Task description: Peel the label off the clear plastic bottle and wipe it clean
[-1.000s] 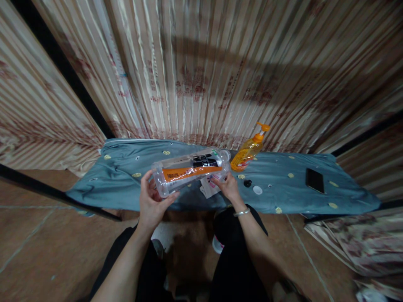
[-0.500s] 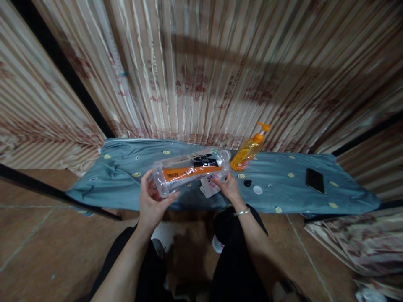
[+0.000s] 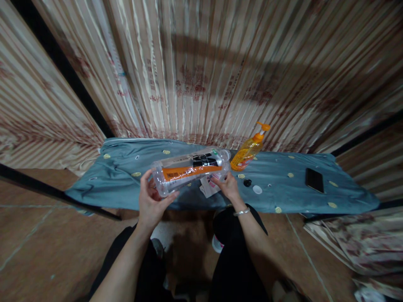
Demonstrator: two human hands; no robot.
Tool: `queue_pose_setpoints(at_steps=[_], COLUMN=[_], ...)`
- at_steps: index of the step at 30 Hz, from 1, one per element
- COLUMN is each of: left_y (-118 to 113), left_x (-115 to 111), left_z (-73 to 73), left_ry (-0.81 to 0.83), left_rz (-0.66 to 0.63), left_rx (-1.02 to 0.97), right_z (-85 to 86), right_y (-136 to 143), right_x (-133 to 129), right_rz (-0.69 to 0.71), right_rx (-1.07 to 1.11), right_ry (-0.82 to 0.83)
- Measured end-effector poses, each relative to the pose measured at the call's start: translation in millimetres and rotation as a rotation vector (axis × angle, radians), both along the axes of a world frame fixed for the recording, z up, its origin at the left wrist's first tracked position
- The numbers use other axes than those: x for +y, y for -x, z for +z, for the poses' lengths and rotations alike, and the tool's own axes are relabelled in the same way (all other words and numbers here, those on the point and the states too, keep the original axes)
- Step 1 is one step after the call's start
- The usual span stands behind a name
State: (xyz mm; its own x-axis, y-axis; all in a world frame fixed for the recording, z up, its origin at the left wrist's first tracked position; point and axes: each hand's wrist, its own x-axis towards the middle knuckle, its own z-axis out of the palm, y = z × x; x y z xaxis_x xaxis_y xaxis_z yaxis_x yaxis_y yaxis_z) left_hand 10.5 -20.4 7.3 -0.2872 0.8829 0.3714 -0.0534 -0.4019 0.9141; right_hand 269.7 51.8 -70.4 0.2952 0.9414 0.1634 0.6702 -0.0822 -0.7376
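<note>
Clear plastic bottle is on its side over the cloth-covered tabletop, left hand curled round its base, right hand gripping near the neck. Orange pump bottle sits just past the neck, then a little black piece, white disc, and a phone-looking slab way off right.

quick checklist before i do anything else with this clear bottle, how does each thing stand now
1. Left hand around the base of the clear bottle: ok
2. Right hand at its neck end: ok
3. Clear bottle upright: not ok, held on its side
4. Neck end clear of the pump bottle: cannot tell, they nearly meet in view
5. Phone away from both hands: ok
</note>
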Motion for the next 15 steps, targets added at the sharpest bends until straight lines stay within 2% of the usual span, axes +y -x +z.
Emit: queue_pose_setpoints(at_steps=[15], left_y=[1.8], left_x=[0.4], left_z=[-4.2], left_ry=[0.000], left_rz=[-0.008], left_rx=[0.019], right_z=[2.9], right_y=[0.2], right_x=[-0.5], right_rz=[0.009], right_rx=[0.016], right_ry=[0.031])
